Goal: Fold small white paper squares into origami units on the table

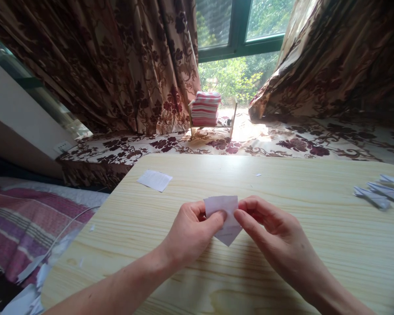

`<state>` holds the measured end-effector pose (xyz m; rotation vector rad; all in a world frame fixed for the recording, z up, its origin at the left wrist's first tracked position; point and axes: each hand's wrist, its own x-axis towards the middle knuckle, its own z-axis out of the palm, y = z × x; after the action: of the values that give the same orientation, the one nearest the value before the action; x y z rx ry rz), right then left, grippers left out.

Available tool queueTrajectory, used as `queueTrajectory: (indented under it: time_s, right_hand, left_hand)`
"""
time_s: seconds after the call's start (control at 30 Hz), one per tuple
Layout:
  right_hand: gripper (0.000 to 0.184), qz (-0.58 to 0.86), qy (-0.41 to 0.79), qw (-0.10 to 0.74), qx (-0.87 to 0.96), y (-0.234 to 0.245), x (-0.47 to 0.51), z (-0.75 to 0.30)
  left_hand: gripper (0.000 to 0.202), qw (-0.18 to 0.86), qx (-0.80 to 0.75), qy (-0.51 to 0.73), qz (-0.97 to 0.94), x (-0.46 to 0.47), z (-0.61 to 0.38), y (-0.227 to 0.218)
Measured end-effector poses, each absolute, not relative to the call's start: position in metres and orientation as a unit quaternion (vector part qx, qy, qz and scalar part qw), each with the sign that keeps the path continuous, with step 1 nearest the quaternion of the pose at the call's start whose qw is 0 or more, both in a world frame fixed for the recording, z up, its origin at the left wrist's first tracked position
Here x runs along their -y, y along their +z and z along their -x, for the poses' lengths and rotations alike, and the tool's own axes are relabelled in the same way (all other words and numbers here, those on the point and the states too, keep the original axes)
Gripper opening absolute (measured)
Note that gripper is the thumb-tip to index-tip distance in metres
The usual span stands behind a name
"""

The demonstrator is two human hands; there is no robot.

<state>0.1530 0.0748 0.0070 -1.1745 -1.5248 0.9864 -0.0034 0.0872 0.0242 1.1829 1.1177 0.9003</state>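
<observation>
A small folded piece of white paper [228, 236], pointed at its lower end, is held up over the wooden table. My left hand [195, 229] grips it from the left, thumb lying across its front and fingers behind. At the paper's right edge, my right hand [272, 225] pinches with thumb and index finger. Faint print shows near the lower point. Beyond my left hand, a flat printed paper sheet [155, 180] lies near the table's far left edge. Several folded paper pieces [377, 192] rest at the far right of the table.
The pale wooden table [144, 271] has a tiny paper scrap [258, 175] towards its back. Behind it, a small rack [231, 124] with stacked striped cloths [206, 108] stands on a flower-patterned ledge. A white cable [64, 229] and paper pieces [22, 302] are at the left.
</observation>
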Motion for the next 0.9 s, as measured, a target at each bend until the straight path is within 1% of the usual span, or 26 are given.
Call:
queueTrajectory:
  time_s: [0.17,0.27,0.43,0.53,0.63,0.73,0.83,0.9]
  right_hand:
    - [0.021,0.485,0.400,0.471,0.619,0.010,-0.077,-0.154]
    - [0.020,0.495,0.398,0.483,0.602,0.009,-0.077,-0.155]
    - [0.022,0.476,0.468,0.447,0.595,0.007,-0.077,-0.155]
    - [0.024,0.490,0.474,0.442,0.583,0.005,-0.078,-0.155]
    - [0.024,0.519,0.454,0.443,0.573,0.005,-0.079,-0.156]
    - [0.026,0.538,0.439,0.420,0.585,0.004,-0.080,-0.157]
    - [0.033,0.560,0.396,0.354,0.636,0.003,-0.080,-0.160]
    - [0.035,0.581,0.331,0.304,0.678,0.001,-0.082,-0.165]
  left_hand:
    - [0.020,0.580,-0.490,0.374,-0.532,-0.086,0.003,0.022]
    - [0.019,0.588,-0.475,0.387,-0.528,-0.086,0.003,0.022]
    - [0.017,0.596,-0.463,0.408,-0.513,-0.087,0.004,0.024]
    - [0.016,0.598,-0.465,0.428,-0.493,-0.088,0.005,0.025]
    - [0.014,0.536,-0.505,0.464,-0.492,-0.090,0.007,0.024]
    - [0.013,0.466,-0.529,0.459,-0.541,-0.093,0.010,0.021]
    - [0.012,0.406,-0.527,0.428,-0.612,-0.096,0.012,0.016]
    - [0.012,0.353,-0.524,0.409,-0.659,-0.097,0.012,0.011]
